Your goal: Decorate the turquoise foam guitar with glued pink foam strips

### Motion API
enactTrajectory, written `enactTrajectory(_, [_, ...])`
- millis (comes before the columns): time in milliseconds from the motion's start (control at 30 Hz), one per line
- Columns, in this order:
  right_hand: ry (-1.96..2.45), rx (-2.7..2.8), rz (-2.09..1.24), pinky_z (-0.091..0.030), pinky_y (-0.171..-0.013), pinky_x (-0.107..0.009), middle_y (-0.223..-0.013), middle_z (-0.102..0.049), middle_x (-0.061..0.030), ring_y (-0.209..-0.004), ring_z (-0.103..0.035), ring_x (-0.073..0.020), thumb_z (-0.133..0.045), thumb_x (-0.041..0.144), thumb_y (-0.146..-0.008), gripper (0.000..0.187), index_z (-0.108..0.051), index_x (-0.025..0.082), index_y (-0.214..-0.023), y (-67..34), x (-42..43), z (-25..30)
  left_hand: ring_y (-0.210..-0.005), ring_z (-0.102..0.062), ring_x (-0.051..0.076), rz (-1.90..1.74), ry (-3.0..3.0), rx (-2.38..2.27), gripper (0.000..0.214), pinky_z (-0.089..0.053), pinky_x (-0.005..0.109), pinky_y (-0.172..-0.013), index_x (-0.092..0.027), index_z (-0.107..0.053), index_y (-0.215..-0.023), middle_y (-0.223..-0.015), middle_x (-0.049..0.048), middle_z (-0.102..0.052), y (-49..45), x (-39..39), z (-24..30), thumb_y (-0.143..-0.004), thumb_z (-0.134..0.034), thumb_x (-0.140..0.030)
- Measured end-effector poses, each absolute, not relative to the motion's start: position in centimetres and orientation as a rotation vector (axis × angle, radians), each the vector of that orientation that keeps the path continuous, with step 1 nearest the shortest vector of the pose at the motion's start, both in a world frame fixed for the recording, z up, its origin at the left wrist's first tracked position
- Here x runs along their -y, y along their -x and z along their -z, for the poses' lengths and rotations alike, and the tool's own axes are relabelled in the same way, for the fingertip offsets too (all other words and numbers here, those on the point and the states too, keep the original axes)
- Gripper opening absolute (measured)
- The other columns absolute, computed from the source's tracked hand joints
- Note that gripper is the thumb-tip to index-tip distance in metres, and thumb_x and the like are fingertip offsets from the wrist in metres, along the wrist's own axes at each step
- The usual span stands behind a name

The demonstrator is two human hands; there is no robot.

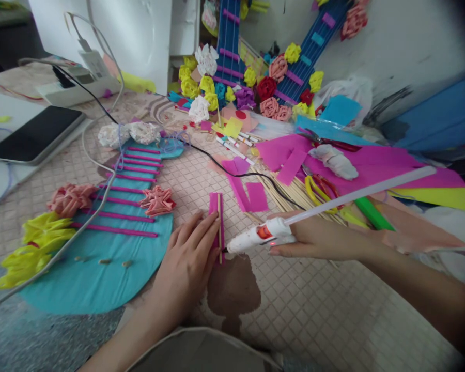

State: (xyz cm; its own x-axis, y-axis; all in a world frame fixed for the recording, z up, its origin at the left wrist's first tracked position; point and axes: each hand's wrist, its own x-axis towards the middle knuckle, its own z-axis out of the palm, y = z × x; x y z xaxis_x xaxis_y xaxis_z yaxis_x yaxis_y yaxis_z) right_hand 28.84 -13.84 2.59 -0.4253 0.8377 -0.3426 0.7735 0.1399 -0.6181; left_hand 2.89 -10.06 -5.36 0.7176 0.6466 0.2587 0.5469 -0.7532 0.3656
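Note:
My right hand [306,235] is closed around a white glue gun [259,235] with a long glue stick [360,194] jutting from its back. The nozzle meets the lower end of a thin wooden stick [219,227]. This stick lies along a narrow magenta paper strip [216,199] on the table. My left hand [189,258] presses on the stick and strip with fingertips and thumb, its fingers close together. Left of it lies a turquoise guitar-shaped piece [101,279] bearing magenta sticks [116,231], pink paper flowers [158,200] and yellow ones [34,248].
A white cable [87,222] crosses the turquoise piece, and a black cord [232,173] runs toward the glue gun. Wooden sticks [294,194], scissors [318,191] and magenta paper [387,163] lie to the right. A phone [39,134] and power strip [70,90] are at left.

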Motion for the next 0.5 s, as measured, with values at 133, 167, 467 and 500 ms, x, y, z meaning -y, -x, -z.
enactTrajectory(133, [1.613, 2.319, -1.269, -0.042, -0.063, -0.026, -0.085, -0.065, -0.0046, -0.074, -0.059, -0.0169, -0.053, 0.043, -0.089, 0.031, -0.065, 0.017, -0.098, -28.9, 14.07, -2.52, -0.132, -0.037, 0.029, -0.557, -2.658, -0.938, 0.041, -0.038, 0.046, -0.1, -0.016, -0.044, -0.135, -0.142, 0.0071, -0.048, -2.91, 10.06, 5.29, -0.094, -0.041, -0.02])
enactTrajectory(167, [1.615, 2.318, -1.289, -0.043, -0.063, -0.026, -0.086, -0.065, -0.0047, -0.074, -0.06, -0.0171, -0.053, 0.043, -0.089, 0.031, -0.065, 0.017, -0.099, -28.88, 14.1, -2.55, -0.132, -0.037, 0.029, -0.56, -2.655, -0.936, 0.041, -0.038, 0.046, -0.1, -0.016, -0.044, -0.135, -0.142, 0.0073, -0.049, -2.92, 10.06, 5.27, -0.094, -0.041, -0.02])
enactTrajectory(467, [1.568, 2.29, -1.368, -0.046, -0.07, -0.026, -0.097, -0.067, -0.0052, -0.085, -0.062, -0.0191, -0.054, 0.04, -0.089, 0.03, -0.064, 0.018, -0.107, -28.36, 14.13, -2.94, -0.132, -0.038, 0.029, -0.56, -2.662, -0.94, 0.042, -0.038, 0.047, -0.1, -0.016, -0.044, -0.136, -0.142, 0.0075, -0.049, -2.85, 10.04, 5.27, -0.093, -0.043, -0.019])
enactTrajectory(500, [1.559, 2.285, -1.365, -0.046, -0.071, -0.026, -0.099, -0.067, -0.0053, -0.086, -0.062, -0.019, -0.054, 0.04, -0.089, 0.03, -0.064, 0.019, -0.107, -28.4, 14.17, -2.89, -0.132, -0.038, 0.029, -0.558, -2.662, -0.94, 0.042, -0.038, 0.047, -0.1, -0.016, -0.045, -0.135, -0.142, 0.0075, -0.049, -2.86, 10.03, 5.25, -0.093, -0.042, -0.02])
